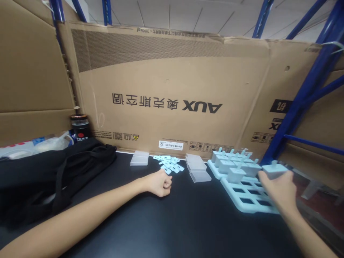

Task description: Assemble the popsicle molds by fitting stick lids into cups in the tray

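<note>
Upside down, "AUX" and "奥克斯空调" stand in bold black print across the brown cardboard (166, 80) behind the black counter (188, 225). The right hand (281, 186) has its fingers clamped on a boxy, pale blue mold (274, 168) at the right side of a rounded, slotted tray (248, 207). The left hand (158, 183), fingers curled together in a fist, sits just beside flat blue pieces (167, 171), with frosted, translucent cases (140, 158) nearby.
</note>
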